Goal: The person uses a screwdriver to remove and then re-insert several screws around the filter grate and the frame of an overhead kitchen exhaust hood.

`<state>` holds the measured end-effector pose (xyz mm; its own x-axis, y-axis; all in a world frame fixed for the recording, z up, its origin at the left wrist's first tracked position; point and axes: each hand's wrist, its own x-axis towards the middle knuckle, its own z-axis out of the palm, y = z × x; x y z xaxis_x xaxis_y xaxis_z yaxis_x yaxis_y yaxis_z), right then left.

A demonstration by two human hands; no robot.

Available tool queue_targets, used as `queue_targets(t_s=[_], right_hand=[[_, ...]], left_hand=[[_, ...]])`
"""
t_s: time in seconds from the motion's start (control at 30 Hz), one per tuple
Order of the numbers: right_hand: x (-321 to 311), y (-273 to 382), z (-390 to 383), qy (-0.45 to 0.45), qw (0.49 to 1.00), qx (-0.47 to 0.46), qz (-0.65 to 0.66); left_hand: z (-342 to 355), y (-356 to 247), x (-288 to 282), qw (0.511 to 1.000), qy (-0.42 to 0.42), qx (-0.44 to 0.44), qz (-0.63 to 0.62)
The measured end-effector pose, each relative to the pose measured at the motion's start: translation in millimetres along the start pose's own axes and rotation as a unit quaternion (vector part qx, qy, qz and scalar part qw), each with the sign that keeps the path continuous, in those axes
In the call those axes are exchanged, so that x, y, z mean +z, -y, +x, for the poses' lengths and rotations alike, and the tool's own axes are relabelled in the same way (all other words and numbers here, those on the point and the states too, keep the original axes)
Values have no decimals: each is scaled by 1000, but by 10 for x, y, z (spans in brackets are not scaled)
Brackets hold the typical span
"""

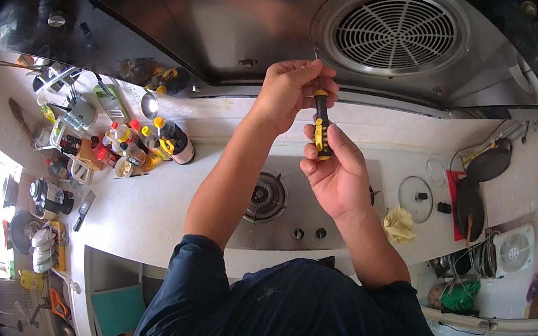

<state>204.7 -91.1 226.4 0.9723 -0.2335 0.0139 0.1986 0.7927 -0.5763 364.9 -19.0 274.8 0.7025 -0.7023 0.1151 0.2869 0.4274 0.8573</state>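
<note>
A screwdriver (321, 124) with a black and yellow handle is held up between my hands, above the gas stove (247, 230) and just below the range hood (232, 34). My left hand (289, 89) is closed around its upper part near the shaft, fingertips pinched together. Lower down, my right hand (340, 170) grips the butt of the handle between thumb and fingers. The thin tip reaches up past my left fingers, close to the hood's lower edge. Whether it touches the hood I cannot tell. Right of the tip sits the hood's round vent grille (398, 35).
Sauce and oil bottles (174, 142) crowd the counter at the left, with a cleaver (84, 210) nearer me. To the right are a glass lid (416, 200), a crumpled yellowish cloth (399, 224) and dark pans (469, 208). A burner (266, 198) lies beneath my arms.
</note>
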Motion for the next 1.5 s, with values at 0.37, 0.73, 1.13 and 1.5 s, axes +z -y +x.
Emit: queue_targets(t_s=[0.37, 0.73, 1.13, 1.5], right_hand=[[100, 82, -16, 36, 996, 50, 60], [63, -106, 69, -14, 999, -33, 14], [146, -140, 86, -7, 999, 2, 32], [197, -131, 98, -80, 988, -61, 117]], left_hand=[[102, 91, -144, 997, -10, 67, 26], [75, 96, -107, 999, 19, 48, -15], [119, 79, -84, 998, -8, 13, -53], [240, 126, -43, 992, -54, 28, -112]])
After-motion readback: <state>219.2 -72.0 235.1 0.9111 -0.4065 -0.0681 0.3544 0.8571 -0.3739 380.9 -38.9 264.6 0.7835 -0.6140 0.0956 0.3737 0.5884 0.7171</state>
